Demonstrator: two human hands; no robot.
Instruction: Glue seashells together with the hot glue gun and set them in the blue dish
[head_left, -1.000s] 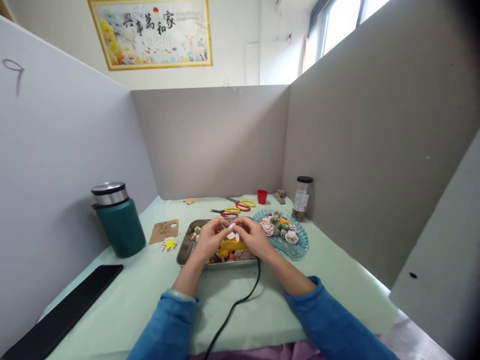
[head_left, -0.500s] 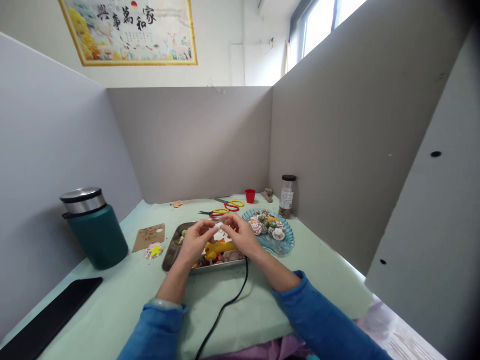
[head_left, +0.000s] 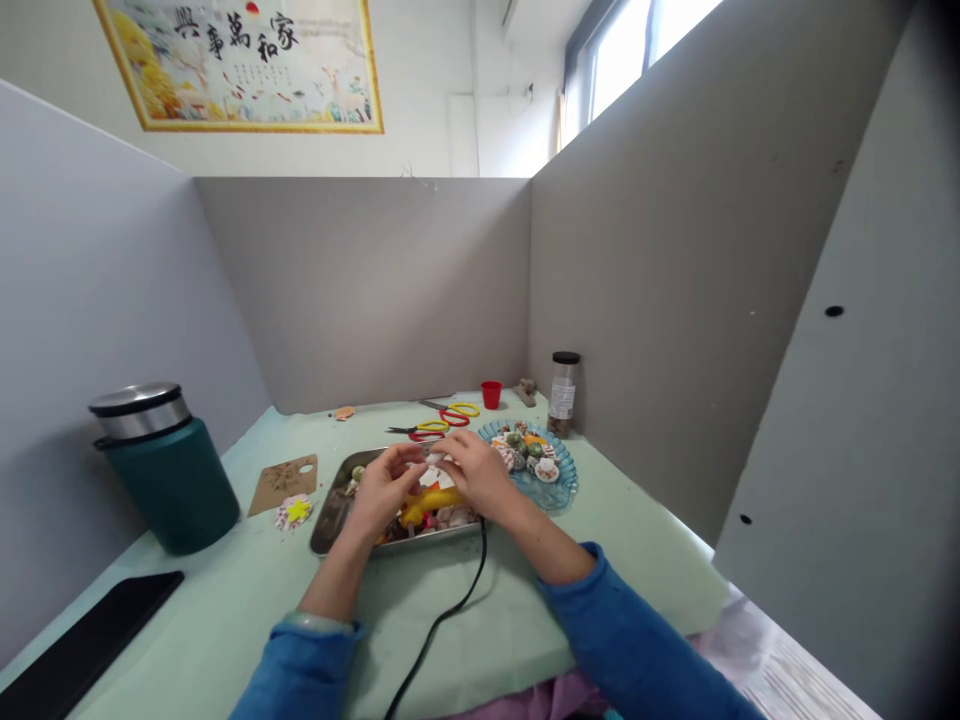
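Above a metal tray point(head_left: 324, 520), my left hand point(head_left: 381, 490) and my right hand point(head_left: 481, 478) meet at the fingertips. Both pinch a small white piece point(head_left: 433, 458), partly hidden by the fingers and too small to name. Under my hands a yellow glue gun point(head_left: 431, 503) lies in the tray, and its black cord point(head_left: 448, 612) runs toward me over the table. Small mixed pieces lie around it. Just right of my right hand stands a blue scalloped plate point(head_left: 562, 492) bearing several decorated round pieces point(head_left: 546, 469).
Two pairs of scissors point(head_left: 427, 430) lie behind the tray, near a red cup point(head_left: 491, 395) and a lidded jar point(head_left: 562, 398). At left are a brown card point(head_left: 283, 484), a flower-like piece point(head_left: 294, 512), a green flask point(head_left: 176, 490) and a black flat object point(head_left: 90, 645). Grey partitions point(head_left: 367, 290) enclose the table.
The whole scene has shifted a little to the left as my head turned. Both hands stay together at the white piece, with a slight change in the fingers' position.
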